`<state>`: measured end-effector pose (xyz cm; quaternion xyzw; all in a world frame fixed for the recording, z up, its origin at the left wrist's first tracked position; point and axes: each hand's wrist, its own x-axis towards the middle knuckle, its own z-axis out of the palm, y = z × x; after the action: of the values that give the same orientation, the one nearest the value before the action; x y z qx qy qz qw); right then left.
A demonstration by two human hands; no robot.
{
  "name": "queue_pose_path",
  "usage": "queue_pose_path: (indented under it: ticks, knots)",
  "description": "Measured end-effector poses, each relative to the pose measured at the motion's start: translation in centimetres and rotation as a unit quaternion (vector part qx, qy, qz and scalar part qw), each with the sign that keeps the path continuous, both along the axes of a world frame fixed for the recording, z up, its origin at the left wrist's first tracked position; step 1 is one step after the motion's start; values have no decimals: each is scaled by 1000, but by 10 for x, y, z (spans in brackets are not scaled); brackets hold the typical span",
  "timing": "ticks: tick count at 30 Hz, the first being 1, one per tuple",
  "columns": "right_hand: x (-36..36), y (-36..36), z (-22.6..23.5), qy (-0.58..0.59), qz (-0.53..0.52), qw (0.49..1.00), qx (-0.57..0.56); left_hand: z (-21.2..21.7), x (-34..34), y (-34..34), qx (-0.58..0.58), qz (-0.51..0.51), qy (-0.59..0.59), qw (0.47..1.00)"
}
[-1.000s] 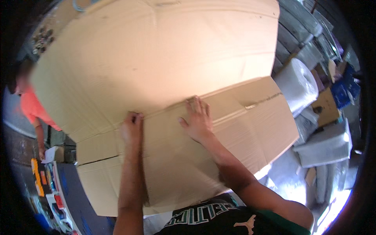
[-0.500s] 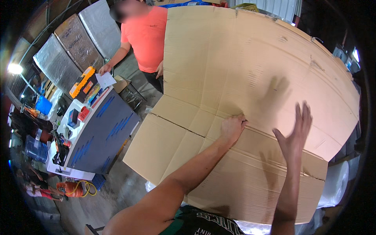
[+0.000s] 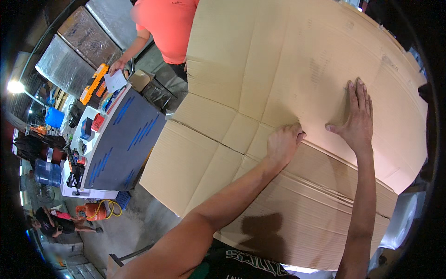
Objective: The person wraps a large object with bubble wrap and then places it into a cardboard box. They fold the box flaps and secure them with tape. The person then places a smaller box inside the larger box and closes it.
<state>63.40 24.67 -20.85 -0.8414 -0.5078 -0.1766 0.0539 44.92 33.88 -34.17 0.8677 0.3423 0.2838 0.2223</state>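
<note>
A large brown cardboard sheet, creased into panels, spreads in front of me and takes up most of the view's right half. My left hand is closed at the long edge that crosses its middle, with the fingers curled onto the cardboard there. To its right, my right hand lies against the upper panel, fingers straight and thumb out to the left. A slit runs along a crease on the left side of the sheet.
At left stands a grey-sided counter with tools and boxes on it. A person in an orange shirt stands beyond, holding a paper. An orange gas cylinder stands on the floor. A wrapped roll is at the right.
My right hand has come up and forward from above the cardboard to rest against it. The left hand stays at the edge, slightly farther right in view. The view has shifted.
</note>
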Motion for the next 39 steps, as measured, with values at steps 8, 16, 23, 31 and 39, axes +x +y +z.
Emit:
queue_pose_path:
  ticks: [8,16,23,31,39]
  knots:
    - [4,3,-4,-35,-2,999,-12,1,1,0,-38,3,26,999]
    - [10,2,1,30,11,999,-19,-3,1,-2,-16,-1,-10,1000]
    - [27,11,5,263,42,961,-70,-3,-1,0,-6,1,-42,999]
    - [23,19,8,277,-2,956,-99,0,-3,4,-3,-11,-77,997]
    - [1,25,18,137,101,982,-76,7,-5,9,-88,-46,-50,994]
